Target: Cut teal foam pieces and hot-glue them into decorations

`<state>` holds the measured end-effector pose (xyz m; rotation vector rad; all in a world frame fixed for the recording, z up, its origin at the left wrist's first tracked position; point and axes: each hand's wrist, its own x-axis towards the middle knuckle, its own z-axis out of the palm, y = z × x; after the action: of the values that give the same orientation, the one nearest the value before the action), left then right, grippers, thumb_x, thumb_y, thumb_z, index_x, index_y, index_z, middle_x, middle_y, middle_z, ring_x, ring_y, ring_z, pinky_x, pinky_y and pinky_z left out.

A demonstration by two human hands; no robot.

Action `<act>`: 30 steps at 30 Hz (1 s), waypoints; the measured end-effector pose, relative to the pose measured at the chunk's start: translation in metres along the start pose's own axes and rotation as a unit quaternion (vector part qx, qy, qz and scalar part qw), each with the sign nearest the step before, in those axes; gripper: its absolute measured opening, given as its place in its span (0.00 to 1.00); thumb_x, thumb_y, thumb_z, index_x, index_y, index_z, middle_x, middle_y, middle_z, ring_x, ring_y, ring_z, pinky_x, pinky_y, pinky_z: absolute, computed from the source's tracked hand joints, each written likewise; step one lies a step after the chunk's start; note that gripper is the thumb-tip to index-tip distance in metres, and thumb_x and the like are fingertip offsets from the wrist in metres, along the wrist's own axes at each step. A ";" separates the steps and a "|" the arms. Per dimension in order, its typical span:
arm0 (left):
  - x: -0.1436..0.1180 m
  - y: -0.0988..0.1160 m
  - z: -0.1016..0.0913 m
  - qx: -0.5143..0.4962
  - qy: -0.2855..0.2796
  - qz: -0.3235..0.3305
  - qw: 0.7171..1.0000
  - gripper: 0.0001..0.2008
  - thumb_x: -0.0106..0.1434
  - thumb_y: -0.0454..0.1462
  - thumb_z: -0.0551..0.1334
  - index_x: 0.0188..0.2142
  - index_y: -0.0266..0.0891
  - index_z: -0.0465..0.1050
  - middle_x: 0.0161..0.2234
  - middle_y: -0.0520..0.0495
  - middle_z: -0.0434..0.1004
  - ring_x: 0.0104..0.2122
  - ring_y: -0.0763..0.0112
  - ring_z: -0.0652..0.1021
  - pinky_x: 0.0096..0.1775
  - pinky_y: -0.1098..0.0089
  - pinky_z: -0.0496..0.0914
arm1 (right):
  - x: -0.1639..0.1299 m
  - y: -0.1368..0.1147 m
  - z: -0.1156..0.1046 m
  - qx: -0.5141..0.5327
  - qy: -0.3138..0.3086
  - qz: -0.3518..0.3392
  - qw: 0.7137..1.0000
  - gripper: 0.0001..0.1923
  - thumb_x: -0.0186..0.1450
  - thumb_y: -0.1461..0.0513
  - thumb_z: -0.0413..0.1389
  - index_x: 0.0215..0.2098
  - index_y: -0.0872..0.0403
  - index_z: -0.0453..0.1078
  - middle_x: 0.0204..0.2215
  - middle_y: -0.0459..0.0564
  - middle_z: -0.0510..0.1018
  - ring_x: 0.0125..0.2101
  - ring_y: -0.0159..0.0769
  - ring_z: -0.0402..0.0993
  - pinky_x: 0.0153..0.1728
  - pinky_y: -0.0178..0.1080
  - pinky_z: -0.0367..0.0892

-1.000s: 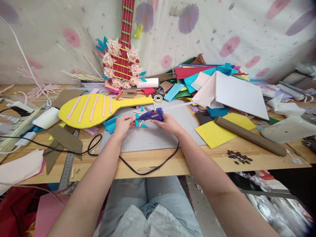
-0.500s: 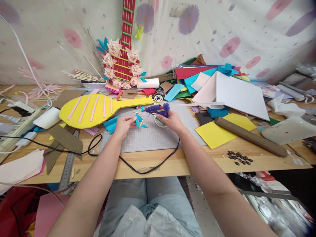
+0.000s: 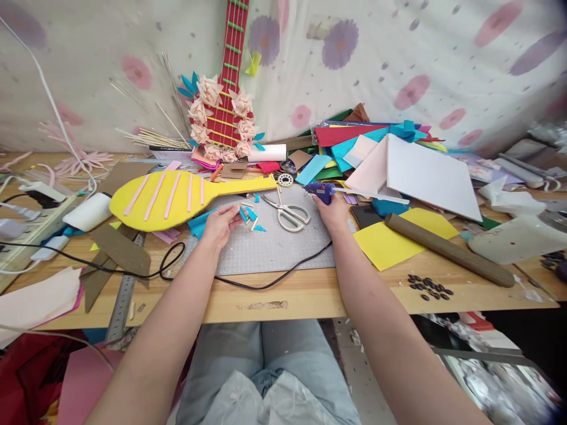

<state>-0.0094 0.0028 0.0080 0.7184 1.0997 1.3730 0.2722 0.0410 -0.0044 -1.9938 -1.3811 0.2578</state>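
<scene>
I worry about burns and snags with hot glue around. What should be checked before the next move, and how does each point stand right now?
1. Glue gun in a firm grip: ok, the right hand is closed on its handle.
2. Nozzle clear of fingers: ok, it points left, away from the left hand.
3. Nozzle clear of paper: cannot tell, the coloured sheets lie close behind.
4. Black cord free: ok, it runs slack across the grey cutting mat.
5. Scissors out of the way: not ok, they lie between the hands.
6. Small teal pieces steadied: ok, the left hand's fingertips rest by them.
</scene>
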 end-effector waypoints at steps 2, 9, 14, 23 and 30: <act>0.000 0.001 0.000 -0.010 0.004 -0.001 1.000 0.07 0.49 0.34 0.66 0.29 0.33 0.73 0.26 0.45 0.78 0.27 0.72 0.77 0.35 0.70 0.72 | 0.000 0.001 0.002 -0.016 -0.016 0.005 1.000 0.28 0.56 0.45 0.50 0.45 0.58 0.67 0.38 0.60 0.75 0.41 0.49 0.71 0.41 0.46 0.62; -0.001 0.004 0.001 -0.027 0.018 0.012 0.999 0.06 0.51 0.35 0.66 0.28 0.34 0.72 0.25 0.48 0.77 0.27 0.75 0.77 0.36 0.72 0.71 | -0.008 -0.006 -0.013 -0.091 0.033 -0.016 0.995 0.33 0.50 0.46 0.57 0.44 0.62 0.62 0.43 0.66 0.70 0.47 0.51 0.64 0.44 0.46 0.59; -0.002 0.007 0.003 -0.058 0.034 0.004 0.998 0.07 0.50 0.35 0.67 0.27 0.34 0.71 0.23 0.50 0.76 0.25 0.77 0.76 0.34 0.74 0.70 | -0.014 -0.013 -0.045 -0.171 -0.081 0.005 0.982 0.26 0.49 0.44 0.57 0.35 0.56 0.64 0.35 0.59 0.72 0.38 0.47 0.69 0.34 0.42 0.61; 0.003 0.004 0.001 -0.116 0.035 0.006 0.993 0.03 0.55 0.32 0.63 0.27 0.34 0.70 0.25 0.49 0.77 0.30 0.74 0.79 0.37 0.73 0.71 | -0.043 -0.062 -0.037 -0.049 -0.176 -0.136 0.974 0.20 0.55 0.47 0.54 0.21 0.53 0.55 0.17 0.43 0.64 0.21 0.29 0.58 0.22 0.34 0.49; -0.002 0.001 0.009 -0.122 0.000 0.043 0.992 0.06 0.51 0.34 0.66 0.25 0.35 0.69 0.25 0.50 0.77 0.34 0.70 0.79 0.41 0.69 0.70 | -0.061 -0.098 0.009 0.179 -0.286 -0.217 0.916 0.15 0.55 0.51 0.56 0.28 0.55 0.66 0.25 0.44 0.72 0.25 0.27 0.64 0.25 0.31 0.58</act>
<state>-0.0016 0.0028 0.0130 0.5920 0.8903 1.5494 0.1688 0.0102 0.0376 -1.3058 -1.9284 0.8695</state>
